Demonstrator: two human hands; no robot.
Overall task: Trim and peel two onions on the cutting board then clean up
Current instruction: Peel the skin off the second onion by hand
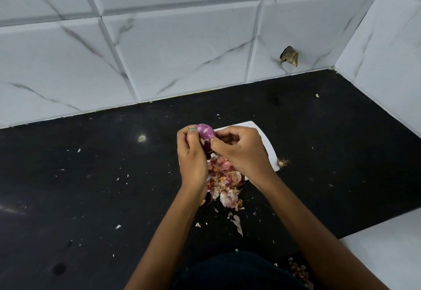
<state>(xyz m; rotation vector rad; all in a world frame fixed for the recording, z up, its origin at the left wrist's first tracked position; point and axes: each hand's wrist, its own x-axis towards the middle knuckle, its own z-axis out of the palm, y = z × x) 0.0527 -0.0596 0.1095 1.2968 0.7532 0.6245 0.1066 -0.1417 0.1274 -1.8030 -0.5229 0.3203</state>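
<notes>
Marbled white wall tiles point(182, 46) fill the upper half of the view and turn a corner at the right, with a chipped hole point(289, 55) broken into one tile just above the counter line. Below them runs a black countertop point(91, 187), dusted all over with pale flecks of onion skin. Near its middle lies a white cutting board point(265, 140), mostly covered by the hands held above it; only its far corner and right edge show. A heap of pink and tan peels point(224, 184) sits on the board's near part and spills off onto the counter toward the person, with a few loose strips lying further forward. Both bare forearms reach in from the bottom of the frame. The left hand point(192, 157) is curled around a purple onion point(206, 136), fingers wrapped behind it and the thumb pressed across its front, holding it up over the far part of the board. The right hand point(241, 147) is closed in a pinch, its thumb and fingertips meeting at the onion's right side on a scrap of skin, though how much skin it grips is hidden. Just off the board's right edge rests a cut root end point(282, 162) with its hairy tuft.
</notes>
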